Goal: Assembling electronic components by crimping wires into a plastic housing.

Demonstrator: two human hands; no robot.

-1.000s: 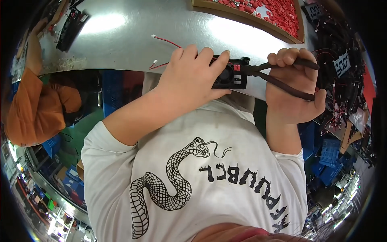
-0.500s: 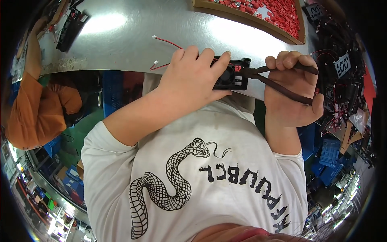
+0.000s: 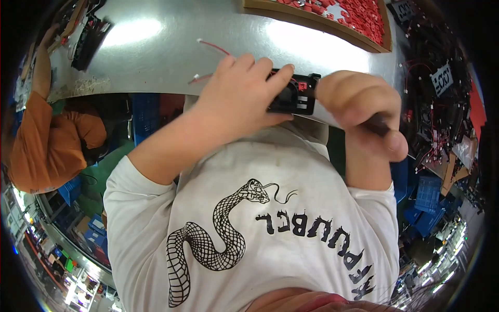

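Note:
Near the table edge, my left hand [image 3: 234,88] is closed over a black plastic fan housing [image 3: 304,108], its fingers across the top and thumb along the near side. A small red piece [image 3: 302,86] sits at the housing's right part. Thin red wires [image 3: 214,46] with white plugs stick out to the left from under that hand. My right hand [image 3: 361,101], blurred, is wrapped round pliers at the housing's right end. Only a dark handle [image 3: 378,126] of the pliers shows; their jaws are hidden behind the fingers.
A cardboard tray [image 3: 312,25] of many small red pieces stands at the far side of the metal table [image 3: 171,57]. Black assemblies with wires [image 3: 436,119] are heaped at right. At left, a co-worker's orange sleeve [image 3: 44,151] and more black parts [image 3: 89,44] show.
My right hand has turned over and closed round the pliers, which now hide behind its fingers. The left hand and housing have shifted slightly left.

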